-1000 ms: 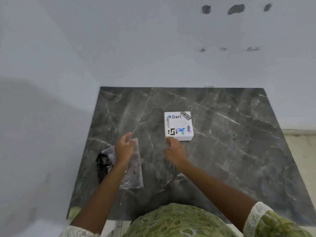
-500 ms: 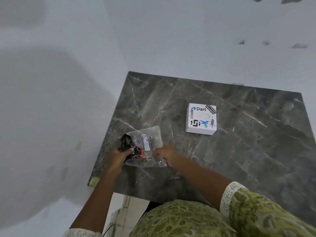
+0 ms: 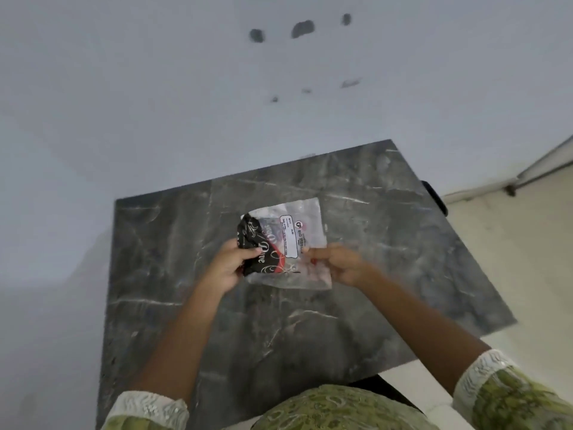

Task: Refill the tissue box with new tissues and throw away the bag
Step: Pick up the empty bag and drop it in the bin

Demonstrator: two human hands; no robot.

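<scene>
A clear plastic tissue bag [image 3: 305,226] with a white label and a black-and-red printed end is lifted above the dark marble table [image 3: 387,274]. My left hand [image 3: 231,265] grips the bag's black left end. My right hand [image 3: 339,263] pinches its clear right side. The bag looks flat and mostly slack. The white tissue box is nowhere in this view.
A pale wall rises behind and left of the table, with dark marks high up. Light floor lies to the right, with a dark object [image 3: 435,198] at the table's right edge. My green patterned clothing fills the bottom.
Both hands have lifted the bag off the table's left side and brought it to the middle. The view swung, and the white tissue box has dropped out of sight.
</scene>
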